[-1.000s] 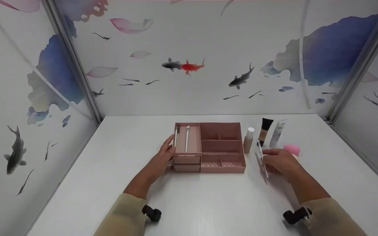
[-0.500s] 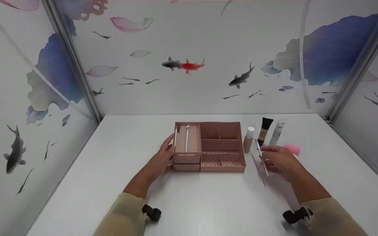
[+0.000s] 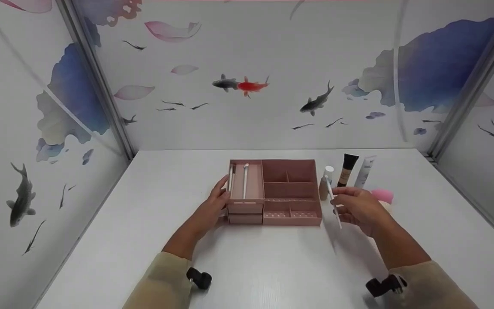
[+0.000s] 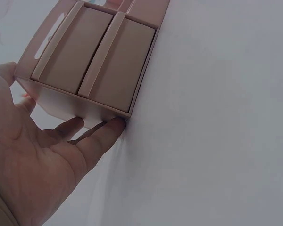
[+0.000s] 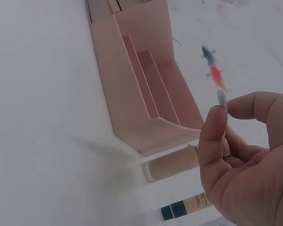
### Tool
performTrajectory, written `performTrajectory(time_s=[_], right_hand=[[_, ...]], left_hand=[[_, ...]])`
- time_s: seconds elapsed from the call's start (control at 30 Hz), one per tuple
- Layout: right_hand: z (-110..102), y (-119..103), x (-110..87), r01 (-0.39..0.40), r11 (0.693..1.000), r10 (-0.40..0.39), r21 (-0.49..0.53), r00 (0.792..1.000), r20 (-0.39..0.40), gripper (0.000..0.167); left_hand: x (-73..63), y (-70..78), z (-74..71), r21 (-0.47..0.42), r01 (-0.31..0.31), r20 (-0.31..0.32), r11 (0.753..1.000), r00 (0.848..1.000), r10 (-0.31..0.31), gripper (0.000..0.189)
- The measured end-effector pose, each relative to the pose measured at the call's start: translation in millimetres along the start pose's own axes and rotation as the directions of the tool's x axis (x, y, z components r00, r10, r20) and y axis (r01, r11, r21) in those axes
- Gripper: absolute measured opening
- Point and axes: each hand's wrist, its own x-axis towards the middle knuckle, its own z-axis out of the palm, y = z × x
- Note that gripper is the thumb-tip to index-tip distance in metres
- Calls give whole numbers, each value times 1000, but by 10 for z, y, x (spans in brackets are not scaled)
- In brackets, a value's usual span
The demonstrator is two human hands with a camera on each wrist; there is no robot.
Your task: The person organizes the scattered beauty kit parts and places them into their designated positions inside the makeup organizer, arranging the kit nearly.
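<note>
A pink makeup organizer [image 3: 292, 221] stands mid-table, with open compartments on its right and two drawers under a top tray on its left. My left hand [image 3: 206, 212] rests against the organizer's left side; in the left wrist view the fingertips [image 4: 115, 126] touch that side near the drawer fronts [image 4: 75, 47]. My right hand [image 3: 360, 210] pinches a slim white makeup brush [image 3: 338, 218] between thumb and fingers, tilted upright just right of the organizer. Only a short end of the brush [image 5: 221, 99] shows in the right wrist view. Two more brushes [image 3: 245, 182] lie in the top tray.
A foundation bottle [image 3: 323, 191] with white cap stands beside the organizer, partly behind the held brush. Behind my right hand are a black-capped tube [image 3: 348, 165] and a white tube [image 3: 365, 171]. A pink makeup sponge [image 3: 383, 195] sits to the right. Patterned panels enclose the table.
My right hand has carried the brush leftward, toward the organizer, and its upper end now overlaps the foundation bottle. The left hand stays against the organizer.
</note>
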Motion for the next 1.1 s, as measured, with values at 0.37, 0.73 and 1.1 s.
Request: performTrajectory(time_s=[0.37, 0.73, 1.1], right_hand=[[353, -136, -31, 94, 986, -112, 140, 985, 131, 42], [796, -394, 150, 86, 977, -120, 197, 979, 166, 42], [1135, -568, 356, 106, 976, -133, 189, 982, 136, 39]], left_hand=[[-11, -1, 17, -9, 3, 1, 1000, 1000, -3, 58], [14, 8, 17, -27, 17, -4, 999, 1000, -17, 58], [1, 24, 4, -10, 15, -9, 1000, 1000, -15, 61]])
